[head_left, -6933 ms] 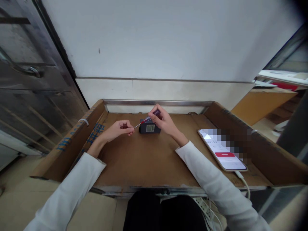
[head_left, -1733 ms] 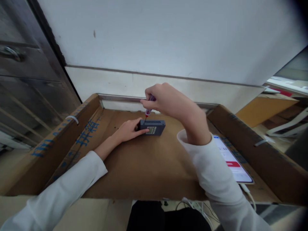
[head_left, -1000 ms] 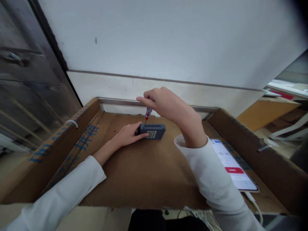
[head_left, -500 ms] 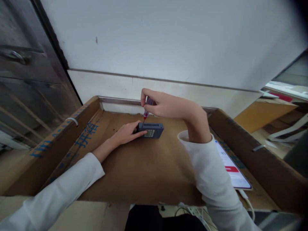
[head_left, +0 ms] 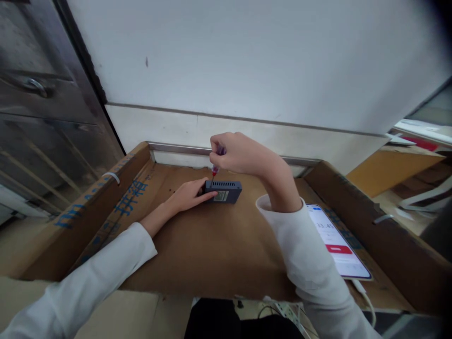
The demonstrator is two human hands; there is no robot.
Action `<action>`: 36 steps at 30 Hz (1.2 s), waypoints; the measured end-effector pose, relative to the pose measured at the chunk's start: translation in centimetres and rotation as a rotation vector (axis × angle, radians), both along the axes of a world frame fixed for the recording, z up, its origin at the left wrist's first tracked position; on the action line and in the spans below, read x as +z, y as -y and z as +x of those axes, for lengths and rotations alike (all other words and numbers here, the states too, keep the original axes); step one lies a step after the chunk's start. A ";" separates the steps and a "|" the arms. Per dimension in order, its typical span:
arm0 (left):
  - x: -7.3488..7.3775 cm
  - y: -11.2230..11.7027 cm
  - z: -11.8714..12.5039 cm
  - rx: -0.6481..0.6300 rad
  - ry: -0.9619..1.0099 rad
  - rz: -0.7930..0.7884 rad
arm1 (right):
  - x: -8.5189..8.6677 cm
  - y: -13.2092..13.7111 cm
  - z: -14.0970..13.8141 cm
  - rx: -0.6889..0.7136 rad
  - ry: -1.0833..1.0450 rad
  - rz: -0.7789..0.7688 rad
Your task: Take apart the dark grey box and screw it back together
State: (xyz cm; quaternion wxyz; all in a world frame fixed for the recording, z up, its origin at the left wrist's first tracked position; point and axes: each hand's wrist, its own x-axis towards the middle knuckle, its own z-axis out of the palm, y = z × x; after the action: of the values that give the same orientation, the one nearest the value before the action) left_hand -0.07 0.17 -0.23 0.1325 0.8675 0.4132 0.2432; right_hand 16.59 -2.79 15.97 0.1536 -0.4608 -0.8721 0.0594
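Note:
A small dark blue-grey box (head_left: 226,191) with a vent row on top and a label on its front stands on the brown cardboard surface (head_left: 212,245). My left hand (head_left: 189,194) presses against the box's left end, thumb and fingers clasping it. My right hand (head_left: 236,153) hovers above the box, fingers closed round a small screwdriver (head_left: 216,165) with a purple and red handle. The screwdriver points straight down, its tip at the box's top left corner.
A phone (head_left: 337,241) with a lit timer screen lies flat at the right, a white cable at its near end. Raised cardboard flaps (head_left: 106,188) border both sides. A white wall stands behind, a metal cabinet (head_left: 42,94) at left. Cables hang below the front edge.
Earlier my left hand pinched the screwdriver's tip beside the box. Now it holds the box's left end while my right hand keeps the upright screwdriver on the corner, fingers shifting slightly round the handle.

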 end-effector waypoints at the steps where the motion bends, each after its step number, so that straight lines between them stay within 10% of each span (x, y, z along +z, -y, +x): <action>1: 0.0 0.0 0.0 -0.003 0.001 0.005 | 0.0 -0.1 0.0 0.016 -0.008 -0.012; 9: -0.1 -0.1 -0.1 -0.052 0.009 0.027 | -0.1 -0.6 0.2 -0.085 -0.011 -0.078; 16: -0.3 -0.3 -0.1 -0.037 0.015 0.007 | 1.1 0.3 1.7 0.108 -0.001 -0.355; 23: -0.3 -0.3 -0.2 -0.001 0.005 0.011 | 0.5 -0.2 1.4 0.112 -0.019 -0.287; 32: -0.2 -0.3 -0.3 -0.085 -0.024 0.103 | 1.8 1.4 2.6 -0.045 -0.700 0.405; 36: 0.1 -0.2 -0.3 -0.137 -0.033 0.181 | -2.2 1.6 3.9 -0.257 -0.661 0.535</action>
State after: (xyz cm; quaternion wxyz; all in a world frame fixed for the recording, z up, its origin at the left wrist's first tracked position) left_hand -0.41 0.40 -0.15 0.0632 0.9060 0.3314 0.2557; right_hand 20.46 -4.39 13.74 0.5443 -0.4656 -0.6965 -0.0436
